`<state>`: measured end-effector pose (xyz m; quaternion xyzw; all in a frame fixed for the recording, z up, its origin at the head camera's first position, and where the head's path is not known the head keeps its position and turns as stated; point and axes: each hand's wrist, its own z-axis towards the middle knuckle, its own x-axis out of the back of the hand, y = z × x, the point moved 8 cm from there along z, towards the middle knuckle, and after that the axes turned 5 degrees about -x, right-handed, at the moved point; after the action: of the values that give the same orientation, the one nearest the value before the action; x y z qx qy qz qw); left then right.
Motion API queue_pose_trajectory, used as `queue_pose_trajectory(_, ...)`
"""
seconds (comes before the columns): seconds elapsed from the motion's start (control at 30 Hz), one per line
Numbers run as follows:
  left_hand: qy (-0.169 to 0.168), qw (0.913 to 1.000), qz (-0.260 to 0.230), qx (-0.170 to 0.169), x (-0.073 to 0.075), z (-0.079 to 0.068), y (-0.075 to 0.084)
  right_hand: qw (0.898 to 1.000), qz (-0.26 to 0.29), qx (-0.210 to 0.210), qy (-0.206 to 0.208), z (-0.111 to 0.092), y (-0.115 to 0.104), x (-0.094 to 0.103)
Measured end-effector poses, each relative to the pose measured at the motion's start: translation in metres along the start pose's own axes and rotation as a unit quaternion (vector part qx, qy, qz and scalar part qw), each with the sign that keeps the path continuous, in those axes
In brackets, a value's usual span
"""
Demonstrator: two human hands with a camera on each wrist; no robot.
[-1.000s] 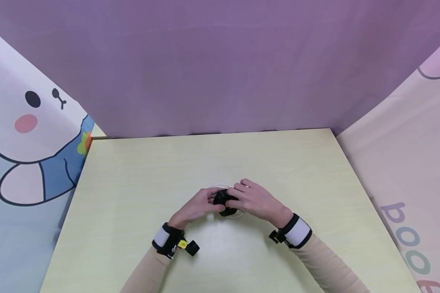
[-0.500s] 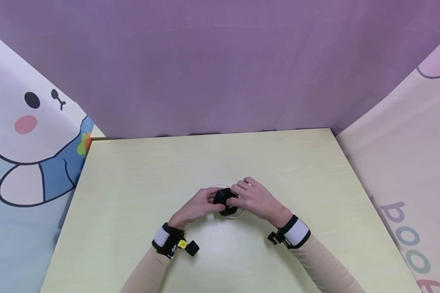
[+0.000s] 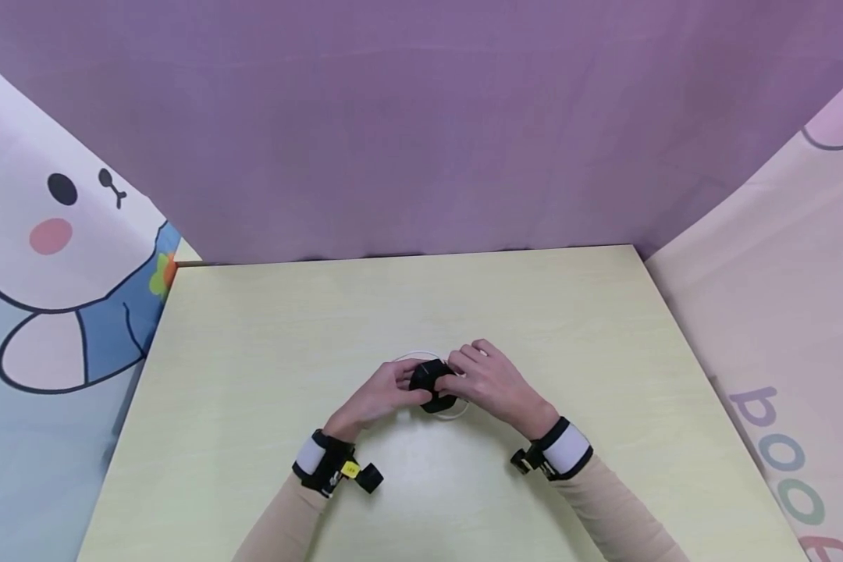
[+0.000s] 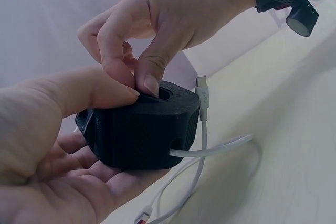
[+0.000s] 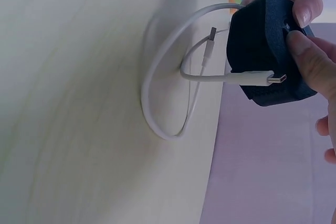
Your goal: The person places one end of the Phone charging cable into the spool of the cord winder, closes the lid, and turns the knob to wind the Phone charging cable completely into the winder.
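Observation:
A black, chunky cable winder (image 4: 147, 129) with a rounded hole in its top face is held just above the table. My left hand (image 3: 382, 396) grips it, thumb on top and fingers underneath. My right hand (image 3: 492, 388) has thumb and index finger pinched together at the top hole, in the left wrist view; the fingertips partly cover that hole. A white USB cable (image 5: 149, 90) comes out of a side slot and loops beside the winder. One slim plug (image 5: 257, 78) sticks out in front of the winder, and a second plug (image 5: 209, 51) hangs behind it.
The pale wooden table (image 3: 288, 312) lies below both hands. A purple curtain (image 3: 421, 140) stands along the far edge, a printed cartoon cloth (image 3: 63, 273) on the left and a pale lettered cloth (image 3: 759, 273) on the right.
My right hand has shifted slightly, its fingers turning a little at the top of the winder. The left hand keeps its grip, and the cable loop at the back has moved slightly.

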<state>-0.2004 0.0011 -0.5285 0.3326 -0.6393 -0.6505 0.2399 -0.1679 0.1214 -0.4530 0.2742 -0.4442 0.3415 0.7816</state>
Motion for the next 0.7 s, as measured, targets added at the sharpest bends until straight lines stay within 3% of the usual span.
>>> queue_pose_trajectory(0.3, 0.02, 0.9998, -0.004, 0.0, 0.0013, 0.0005, -0.0009, 0.998, 0.025, -0.056, 0.028, -0.0022, 0.0039, -0.0012)
queue_pose_trajectory(0.7, 0.05, 0.9987, -0.004, 0.01, 0.0052, -0.0005, -0.0031, 0.985, 0.091, -0.124, 0.082, -0.0066, 0.0075, -0.0023)
